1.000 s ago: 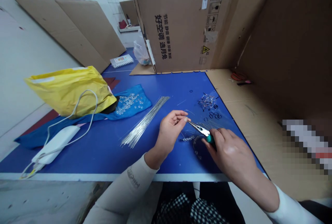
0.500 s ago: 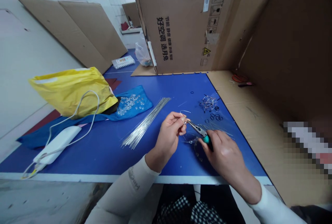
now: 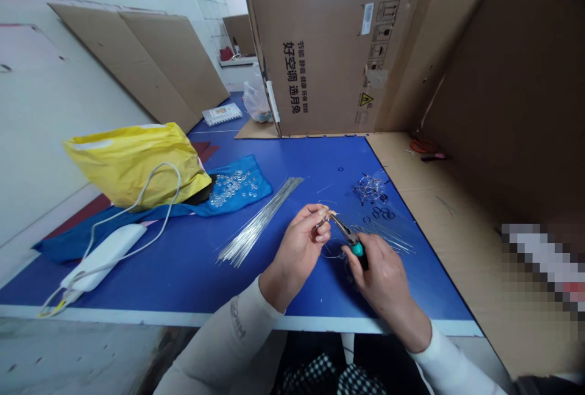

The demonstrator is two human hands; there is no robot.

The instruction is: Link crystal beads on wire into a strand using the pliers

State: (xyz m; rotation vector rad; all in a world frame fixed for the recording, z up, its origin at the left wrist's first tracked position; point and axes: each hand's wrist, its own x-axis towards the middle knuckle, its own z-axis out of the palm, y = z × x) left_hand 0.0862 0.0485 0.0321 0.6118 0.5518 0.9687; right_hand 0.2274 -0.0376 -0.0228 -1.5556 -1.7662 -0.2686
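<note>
My left hand [image 3: 304, 242] is closed, its thumb and fingers pinching a thin wire with a small shiny piece [image 3: 322, 220] on it; the fingers partly hide this. In my right hand [image 3: 381, 270] are needle-nose pliers [image 3: 350, 238] with green and black handles, their tips at the left fingertips. Whether the jaws grip the wire is too small to tell. Just beyond the hands, loose cut wires [image 3: 388, 238] lie on the blue table [image 3: 283, 151]. A bundle of straight silvery wires [image 3: 260, 222] rests to the left.
Clear beads [image 3: 233, 186] sit on a blue cloth beside a yellow bag [image 3: 141, 163]. A white power strip [image 3: 107, 258] with its cord lies at left. Black rings [image 3: 384, 213] and a pile of small pieces [image 3: 369, 189] are at right. A large cardboard box [image 3: 329, 53] stands behind.
The right hand and pliers have shifted slightly left and turned more upright, staying at the left fingertips. The left hand has turned a little. The whole view has moved slightly.
</note>
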